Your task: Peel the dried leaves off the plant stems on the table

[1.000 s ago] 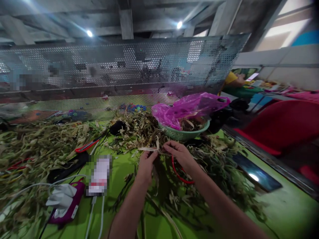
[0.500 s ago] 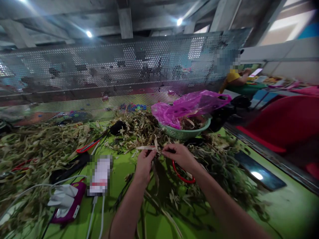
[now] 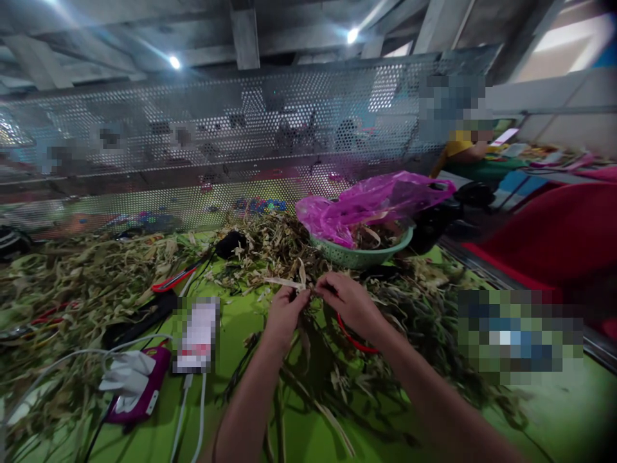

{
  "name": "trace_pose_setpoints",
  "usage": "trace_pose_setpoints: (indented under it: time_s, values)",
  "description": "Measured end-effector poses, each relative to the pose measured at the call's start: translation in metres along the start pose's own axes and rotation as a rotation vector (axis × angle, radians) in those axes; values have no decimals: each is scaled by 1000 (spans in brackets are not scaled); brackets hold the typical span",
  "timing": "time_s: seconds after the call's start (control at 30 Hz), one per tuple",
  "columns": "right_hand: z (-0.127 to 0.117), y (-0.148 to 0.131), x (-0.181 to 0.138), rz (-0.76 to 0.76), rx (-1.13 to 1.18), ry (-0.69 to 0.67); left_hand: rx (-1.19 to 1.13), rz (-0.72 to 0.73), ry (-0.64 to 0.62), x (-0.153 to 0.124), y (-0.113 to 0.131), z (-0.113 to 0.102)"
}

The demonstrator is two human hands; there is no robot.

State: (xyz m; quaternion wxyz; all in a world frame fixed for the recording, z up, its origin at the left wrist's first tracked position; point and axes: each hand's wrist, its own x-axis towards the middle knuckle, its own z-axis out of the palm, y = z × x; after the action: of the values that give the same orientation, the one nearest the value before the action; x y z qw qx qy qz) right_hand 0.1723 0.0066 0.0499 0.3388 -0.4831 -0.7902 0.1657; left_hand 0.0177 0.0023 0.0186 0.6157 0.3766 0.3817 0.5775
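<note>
In the middle of the head view, my left hand (image 3: 285,315) pinches a pale dried leaf strip (image 3: 284,282) whose ends stick out above the thumb and to the left. My right hand (image 3: 351,301) is just to its right, fingertips pressed together. Whatever is between those fingertips is too small to make out. A red loop-shaped handle (image 3: 355,341) shows partly below my right hand. Dried plant strips (image 3: 332,427) lie under and between my forearms on the green tabletop (image 3: 222,405).
A green basket (image 3: 359,255) with a purple plastic bag (image 3: 380,199) stands behind my hands. Dried leaves (image 3: 96,276) heap up at left, near a red-handled tool (image 3: 176,280), a blurred phone (image 3: 196,334) and a purple power strip (image 3: 144,392). A perforated metal screen (image 3: 193,154) closes the back.
The view has shifted slightly, so most things sit a little further right. My left fingertips have moved slightly right along with the leaf strip; both hands keep nearly the same pose.
</note>
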Motion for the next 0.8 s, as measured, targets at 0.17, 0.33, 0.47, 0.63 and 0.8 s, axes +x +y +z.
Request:
trace_pose_setpoints:
  time_s: [0.17,0.33,0.47,0.63,0.8]
  values:
    - [3,1,0,59,109,-42,-56,-55,30,-1,-2,0]
    - [6,-2,-1,60,167,-35,-126,-102,79,0,-6,-4]
    - [7,1,-1,72,177,9,-15,-69,61,2,-4,-5]
    - [7,4,0,141,275,60,46,-73,7,3,-3,-6]
    - [9,2,1,244,463,99,18,-100,-8,-2,0,-4]
